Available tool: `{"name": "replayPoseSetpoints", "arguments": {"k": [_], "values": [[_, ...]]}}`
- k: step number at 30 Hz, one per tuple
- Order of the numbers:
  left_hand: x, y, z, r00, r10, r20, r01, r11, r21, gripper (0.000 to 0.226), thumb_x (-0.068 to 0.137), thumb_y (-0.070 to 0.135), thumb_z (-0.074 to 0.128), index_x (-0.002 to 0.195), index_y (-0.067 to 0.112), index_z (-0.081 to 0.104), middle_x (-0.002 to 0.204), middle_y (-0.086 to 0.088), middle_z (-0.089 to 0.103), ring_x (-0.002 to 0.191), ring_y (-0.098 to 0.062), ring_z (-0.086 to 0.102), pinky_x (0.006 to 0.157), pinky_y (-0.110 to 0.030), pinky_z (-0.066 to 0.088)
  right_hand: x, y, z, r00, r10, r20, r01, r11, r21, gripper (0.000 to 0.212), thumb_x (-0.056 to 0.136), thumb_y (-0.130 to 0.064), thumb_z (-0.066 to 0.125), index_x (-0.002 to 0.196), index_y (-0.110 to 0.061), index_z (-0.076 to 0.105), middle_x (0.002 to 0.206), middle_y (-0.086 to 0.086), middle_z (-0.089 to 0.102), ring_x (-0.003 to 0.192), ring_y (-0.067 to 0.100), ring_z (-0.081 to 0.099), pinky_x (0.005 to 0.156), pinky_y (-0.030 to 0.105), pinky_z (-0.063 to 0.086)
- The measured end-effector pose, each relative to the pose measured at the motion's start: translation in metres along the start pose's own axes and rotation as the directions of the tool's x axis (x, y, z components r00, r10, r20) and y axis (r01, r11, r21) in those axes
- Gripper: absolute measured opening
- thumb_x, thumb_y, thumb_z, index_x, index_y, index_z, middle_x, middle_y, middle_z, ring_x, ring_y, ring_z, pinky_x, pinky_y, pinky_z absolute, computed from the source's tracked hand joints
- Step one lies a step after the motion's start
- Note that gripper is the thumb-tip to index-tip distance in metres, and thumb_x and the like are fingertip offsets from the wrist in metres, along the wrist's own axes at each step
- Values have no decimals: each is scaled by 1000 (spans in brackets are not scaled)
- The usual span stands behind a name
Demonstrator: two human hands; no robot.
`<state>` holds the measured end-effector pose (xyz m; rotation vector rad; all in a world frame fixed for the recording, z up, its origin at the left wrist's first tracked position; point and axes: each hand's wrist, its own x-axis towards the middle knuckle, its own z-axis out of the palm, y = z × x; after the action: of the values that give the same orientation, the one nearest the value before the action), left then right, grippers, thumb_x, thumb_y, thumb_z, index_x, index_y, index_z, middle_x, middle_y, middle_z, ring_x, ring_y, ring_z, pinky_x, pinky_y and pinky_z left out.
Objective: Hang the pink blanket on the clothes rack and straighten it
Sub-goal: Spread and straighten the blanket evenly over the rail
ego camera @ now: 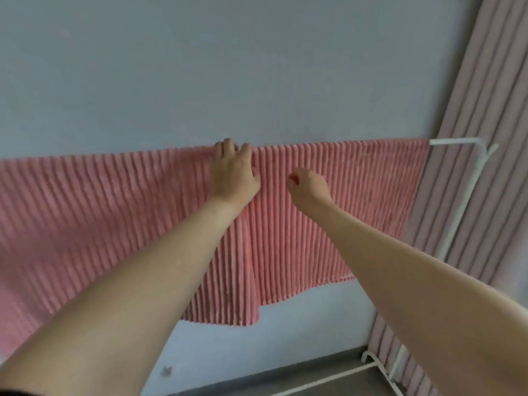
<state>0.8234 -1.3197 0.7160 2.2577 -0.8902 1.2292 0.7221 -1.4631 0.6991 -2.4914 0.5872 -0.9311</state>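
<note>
The pink ribbed blanket [114, 212] hangs draped over the top bar of the white clothes rack [457, 142], running from the left edge of view almost to the rack's right end. Its lower hem is uneven, with a longer flap hanging in the middle. My left hand [233, 172] rests at the blanket's top edge, fingers curled over the bar and fabric. My right hand [307, 185] is just to its right, in front of the blanket a little below the bar, fingers curled in a loose fist; whether it pinches fabric is unclear.
A pale blue-grey wall [228, 67] stands right behind the rack. A pink pleated curtain [497, 138] hangs at the right, beside the rack's upright post [463, 201]. The rack's white base [380, 367] sits on a dark grey floor [328, 378].
</note>
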Motion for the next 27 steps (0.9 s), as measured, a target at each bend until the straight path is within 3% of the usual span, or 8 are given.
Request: {"name": "replayPoseSetpoints", "arguments": {"k": [4,8,11,13,18,22,24,27], "values": [[28,-23,16,993,-99,63,88,983,163,35,78,33,57,109,17,66,115,-15,62,118,-39,51,113,-53,27,50,-17,14,946,-272,-177,271,962,-32,24,93,-11,45,81,-6,65,85,14,63,83,31,56,64,34,36],[38,-30,28,991,-87,100,60,967,247,26,83,43,47,86,21,60,87,-7,66,93,-34,59,99,-50,35,84,-37,26,875,-436,-212,419,900,-119,29,97,-17,44,106,-10,71,104,10,64,100,30,54,86,38,42],[34,-33,34,998,-54,18,47,964,262,30,85,39,39,85,18,61,77,-4,63,81,-31,57,83,-43,37,106,-41,34,832,-554,-28,538,819,-201,33,101,-24,39,81,-10,62,82,5,61,86,28,59,73,34,38],[29,-37,37,999,-26,-20,30,957,288,34,85,33,37,94,17,66,78,-4,64,79,-30,58,81,-41,37,119,-37,37,808,-585,63,588,801,-113,36,103,-26,39,74,-10,53,72,5,60,72,28,59,61,33,37],[36,-49,30,996,-90,-18,92,975,203,43,89,29,27,91,13,67,79,-2,69,76,-28,61,83,-40,42,137,-42,37,751,-657,67,657,733,-175,39,102,-16,43,64,-12,37,62,5,49,67,30,53,62,35,32],[38,-48,24,977,-212,-27,212,945,249,35,90,27,30,75,10,57,66,-2,61,69,-28,54,85,-41,42,153,-39,31,749,-654,109,659,717,-229,20,100,-10,46,95,-6,65,97,17,70,94,37,64,71,33,36],[38,-46,22,968,-251,-11,243,926,289,34,88,29,28,70,13,51,65,0,56,72,-27,52,84,-40,40,160,-31,23,750,-647,134,659,715,-233,26,103,-14,42,110,-5,65,108,18,68,102,39,63,74,35,39],[41,-41,20,952,-306,9,289,909,301,29,86,33,28,62,20,36,63,2,47,74,-28,48,80,-39,37,173,-12,6,728,-669,148,684,695,-222,27,105,-17,40,108,-4,63,107,21,65,100,42,62,75,38,44]]}}
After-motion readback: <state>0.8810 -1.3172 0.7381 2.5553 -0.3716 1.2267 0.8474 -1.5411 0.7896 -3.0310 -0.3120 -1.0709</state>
